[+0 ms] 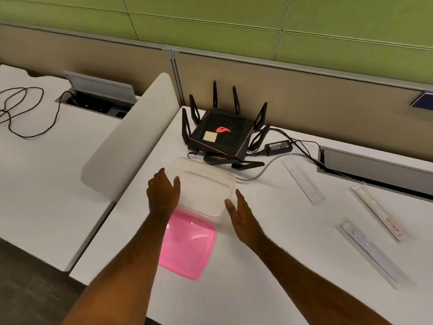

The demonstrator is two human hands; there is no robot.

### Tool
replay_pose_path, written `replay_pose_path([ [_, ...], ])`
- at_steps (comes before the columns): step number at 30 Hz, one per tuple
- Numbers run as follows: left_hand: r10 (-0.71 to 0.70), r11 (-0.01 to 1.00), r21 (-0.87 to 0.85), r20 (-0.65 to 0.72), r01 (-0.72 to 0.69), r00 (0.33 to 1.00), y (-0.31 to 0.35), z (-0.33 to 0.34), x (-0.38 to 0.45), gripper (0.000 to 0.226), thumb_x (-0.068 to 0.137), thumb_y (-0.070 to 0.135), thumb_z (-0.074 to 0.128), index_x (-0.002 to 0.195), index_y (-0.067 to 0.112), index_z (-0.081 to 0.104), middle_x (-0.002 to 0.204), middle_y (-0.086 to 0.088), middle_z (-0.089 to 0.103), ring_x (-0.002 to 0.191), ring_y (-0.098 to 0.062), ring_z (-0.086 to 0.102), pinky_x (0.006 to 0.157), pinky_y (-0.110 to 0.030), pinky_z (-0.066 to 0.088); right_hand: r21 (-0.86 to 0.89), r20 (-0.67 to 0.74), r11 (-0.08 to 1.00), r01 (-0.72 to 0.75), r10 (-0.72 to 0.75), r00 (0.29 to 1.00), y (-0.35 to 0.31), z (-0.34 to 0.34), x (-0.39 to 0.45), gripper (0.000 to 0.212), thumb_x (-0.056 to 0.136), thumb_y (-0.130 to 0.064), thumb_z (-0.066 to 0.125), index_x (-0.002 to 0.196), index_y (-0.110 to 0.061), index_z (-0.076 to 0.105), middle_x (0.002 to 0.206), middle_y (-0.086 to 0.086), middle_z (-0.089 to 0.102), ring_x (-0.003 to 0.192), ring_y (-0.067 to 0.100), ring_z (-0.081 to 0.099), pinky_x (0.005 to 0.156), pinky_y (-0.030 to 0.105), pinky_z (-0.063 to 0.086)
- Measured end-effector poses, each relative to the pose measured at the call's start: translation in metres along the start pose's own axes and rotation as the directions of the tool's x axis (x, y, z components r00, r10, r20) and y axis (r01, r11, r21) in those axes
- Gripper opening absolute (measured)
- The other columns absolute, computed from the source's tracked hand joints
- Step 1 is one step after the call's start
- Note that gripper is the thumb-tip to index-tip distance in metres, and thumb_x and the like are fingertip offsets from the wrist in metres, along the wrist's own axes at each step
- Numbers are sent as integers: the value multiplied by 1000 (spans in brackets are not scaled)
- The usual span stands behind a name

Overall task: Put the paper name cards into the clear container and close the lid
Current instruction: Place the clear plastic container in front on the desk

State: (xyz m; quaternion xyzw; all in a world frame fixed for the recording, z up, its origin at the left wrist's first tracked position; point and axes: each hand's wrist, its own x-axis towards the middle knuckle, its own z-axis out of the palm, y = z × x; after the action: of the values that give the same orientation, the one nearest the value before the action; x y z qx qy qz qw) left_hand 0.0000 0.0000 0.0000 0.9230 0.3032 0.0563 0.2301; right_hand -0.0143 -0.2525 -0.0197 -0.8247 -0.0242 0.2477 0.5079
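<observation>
A clear, lidless container (pixel 203 188) stands on the white desk, with nothing visible inside it. My left hand (pixel 162 192) is at its left wall, thumb touching the rim, fingers apart. My right hand (pixel 241 216) is open just off its right near corner. The pink lid (pixel 187 245) lies flat on the desk in front of the container, partly under my left forearm. Three long name cards lie to the right: one (pixel 304 181) near the cables, one with red print (pixel 377 211), and one (pixel 372 253) nearest me.
A black router (pixel 221 134) with upright antennas sits behind the container, its power brick (pixel 278 146) and cables trailing right to a desk cable box (pixel 375 167). A white divider panel (pixel 131 134) rises left of the desk. The desk's front edge runs near my elbows.
</observation>
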Motion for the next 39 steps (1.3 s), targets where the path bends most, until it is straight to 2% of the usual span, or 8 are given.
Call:
replay_pose_path([
  [3, -28, 999, -31, 27, 29, 999, 0, 0, 0, 57, 97, 37, 54, 145, 8, 42, 141, -18, 54, 128, -39, 48, 102, -54, 43, 49, 10, 999, -3, 3, 1000, -5, 2, 0, 78, 98, -65, 35, 162, -29, 9, 169, -7, 13, 155, 12, 12, 124, 32, 9],
  [6, -54, 997, -52, 67, 57, 996, 1, 0, 1, 58, 96, 34, 56, 147, 10, 40, 144, -16, 51, 129, -39, 46, 104, -54, 42, 114, 41, 993, -12, 7, 999, -12, 2, -5, 76, 100, -60, 39, 162, -27, 9, 169, -7, 14, 153, 7, 17, 120, 24, 14],
  [14, -86, 988, -124, 73, 95, 994, 9, -4, -2, 54, 95, 32, 59, 143, 13, 44, 141, -13, 54, 129, -36, 45, 103, -54, 41, 157, 91, 987, -25, 11, 996, -22, -8, -9, 82, 97, -68, 34, 161, -30, 1, 169, -7, 6, 154, 8, 11, 114, 21, 9],
  [22, -80, 981, -168, 81, 93, 993, 25, -11, -21, 55, 93, 34, 61, 142, 14, 45, 141, -12, 54, 130, -35, 45, 104, -54, 41, 231, 69, 973, -29, 14, 997, -25, -27, -28, 77, 100, -63, 35, 162, -29, 2, 169, -7, 8, 154, 8, 12, 113, 19, 10],
  [29, -54, 977, -201, 112, 76, 992, 53, -13, -41, 58, 92, 37, 63, 142, 14, 46, 142, -12, 54, 130, -36, 47, 105, -54, 42, 279, 31, 959, -44, 37, 999, -14, -45, -54, 78, 101, -61, 36, 162, -28, 1, 169, -6, 7, 153, 15, 23, 127, 38, 13],
  [33, -13, 975, -217, 144, 44, 989, 72, -13, -54, 59, 92, 39, 64, 142, 13, 46, 142, -12, 53, 131, -35, 46, 105, -54, 43, 291, -28, 956, -36, 46, 999, -4, -59, -73, 80, 99, -62, 37, 161, -27, 1, 169, -6, 7, 154, 12, 18, 127, 36, 12],
  [39, 54, 968, -253, 208, 0, 977, 100, -4, -79, 59, 93, 42, 63, 143, 15, 45, 142, -11, 52, 132, -33, 43, 104, -52, 44, 325, -101, 945, -29, 66, 993, 13, -89, -99, 89, 89, -72, 36, 162, -30, 5, 169, -6, 13, 153, 13, 21, 127, 43, 17],
])
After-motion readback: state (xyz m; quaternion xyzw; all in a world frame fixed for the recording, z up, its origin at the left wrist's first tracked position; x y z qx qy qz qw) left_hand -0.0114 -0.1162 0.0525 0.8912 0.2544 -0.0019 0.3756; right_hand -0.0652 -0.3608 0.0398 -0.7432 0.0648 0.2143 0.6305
